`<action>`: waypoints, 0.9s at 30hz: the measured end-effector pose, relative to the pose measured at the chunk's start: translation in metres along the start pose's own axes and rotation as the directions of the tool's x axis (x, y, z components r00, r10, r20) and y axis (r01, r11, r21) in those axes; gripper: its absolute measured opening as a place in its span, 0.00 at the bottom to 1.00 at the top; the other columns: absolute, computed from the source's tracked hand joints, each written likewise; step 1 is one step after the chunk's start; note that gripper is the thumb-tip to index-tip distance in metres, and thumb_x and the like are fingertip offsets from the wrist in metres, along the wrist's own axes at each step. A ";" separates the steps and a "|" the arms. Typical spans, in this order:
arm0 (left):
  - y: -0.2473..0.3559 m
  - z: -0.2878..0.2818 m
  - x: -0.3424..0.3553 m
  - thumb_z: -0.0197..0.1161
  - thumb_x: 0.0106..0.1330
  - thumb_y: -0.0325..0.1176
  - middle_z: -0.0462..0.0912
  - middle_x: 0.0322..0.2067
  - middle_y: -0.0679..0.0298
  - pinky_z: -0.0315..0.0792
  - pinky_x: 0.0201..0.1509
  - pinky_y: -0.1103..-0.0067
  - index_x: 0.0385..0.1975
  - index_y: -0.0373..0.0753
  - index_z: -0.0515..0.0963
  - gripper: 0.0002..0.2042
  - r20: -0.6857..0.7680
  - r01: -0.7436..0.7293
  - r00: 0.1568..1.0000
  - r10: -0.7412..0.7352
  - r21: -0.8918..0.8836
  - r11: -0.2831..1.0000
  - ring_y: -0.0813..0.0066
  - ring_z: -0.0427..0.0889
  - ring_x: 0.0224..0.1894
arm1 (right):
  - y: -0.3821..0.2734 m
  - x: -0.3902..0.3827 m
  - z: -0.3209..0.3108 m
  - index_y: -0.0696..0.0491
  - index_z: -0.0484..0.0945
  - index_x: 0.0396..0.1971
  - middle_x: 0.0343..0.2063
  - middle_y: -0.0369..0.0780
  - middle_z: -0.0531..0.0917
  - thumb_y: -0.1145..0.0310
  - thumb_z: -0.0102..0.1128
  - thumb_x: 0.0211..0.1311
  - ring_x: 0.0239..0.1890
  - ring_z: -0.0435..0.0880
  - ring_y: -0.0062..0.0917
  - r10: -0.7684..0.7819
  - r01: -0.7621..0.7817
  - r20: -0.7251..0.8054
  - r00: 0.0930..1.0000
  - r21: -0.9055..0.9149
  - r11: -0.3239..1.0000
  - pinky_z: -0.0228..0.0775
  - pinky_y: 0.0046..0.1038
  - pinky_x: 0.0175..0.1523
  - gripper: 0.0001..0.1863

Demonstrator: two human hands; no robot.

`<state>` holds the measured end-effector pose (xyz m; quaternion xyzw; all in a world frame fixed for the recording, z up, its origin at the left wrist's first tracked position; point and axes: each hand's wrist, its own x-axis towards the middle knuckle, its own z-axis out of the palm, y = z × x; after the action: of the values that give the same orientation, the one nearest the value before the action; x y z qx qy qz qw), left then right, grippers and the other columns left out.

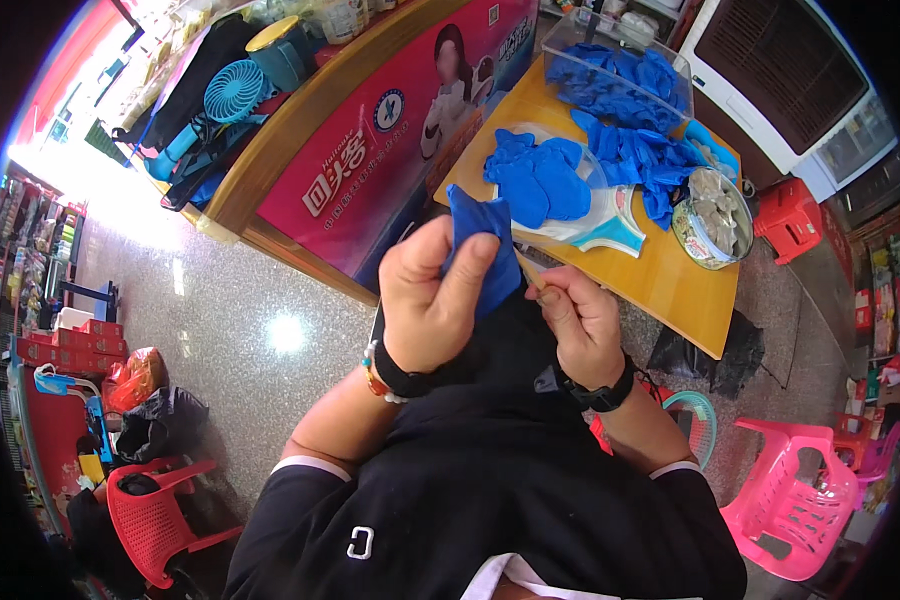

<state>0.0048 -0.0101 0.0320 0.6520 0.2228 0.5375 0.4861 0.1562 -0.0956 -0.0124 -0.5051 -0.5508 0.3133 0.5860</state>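
Red armchair [155, 520] on the floor, far left. Teal fan [235, 92] on the wood-edged counter [232, 185]. My left hand [432, 295] is next: thumb and curled fingers closed on the blue piece [495, 270], soft and bent, held up off the table [660, 300], just out from its near left corner. Beaded bracelet [373, 375] and dark band on that wrist. Thin tan strip [532, 272] comes next, slanting toward the blue piece; can't tell if they touch. Stack of flat blue pieces [545, 185] lies on the table toward its left edge. My right hand [585, 325] pinches the tan strip's lower end, thumb against fingers, almost no gap; black watch [602, 392] on the wrist. White piece with teal trim [615, 232] sits toward the near edge. Clear bin [618, 75], full of blue pieces, at the far edge. Loose blue heap [650, 165] between bin and near edge. Round tin [712, 222], greyish pieces inside, by the right edge. Past the table: pink chair [790, 490], red stool [792, 218].
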 end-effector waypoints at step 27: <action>-0.011 -0.003 0.006 0.48 0.73 0.35 0.69 0.23 0.76 0.58 0.30 0.92 0.31 0.37 0.71 0.10 -0.067 -0.023 0.997 0.026 0.047 0.999 0.92 0.64 0.26 | -0.001 0.001 -0.003 0.59 0.76 0.34 0.16 0.31 0.73 0.69 0.53 0.67 0.17 0.67 0.13 0.242 -0.275 0.164 0.956 0.219 0.936 0.58 0.16 0.23 0.08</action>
<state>0.0068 0.0004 0.0248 0.6471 0.2435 0.5599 0.4566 0.1587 -0.0959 -0.0108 -0.4768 -0.4759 0.4849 0.5578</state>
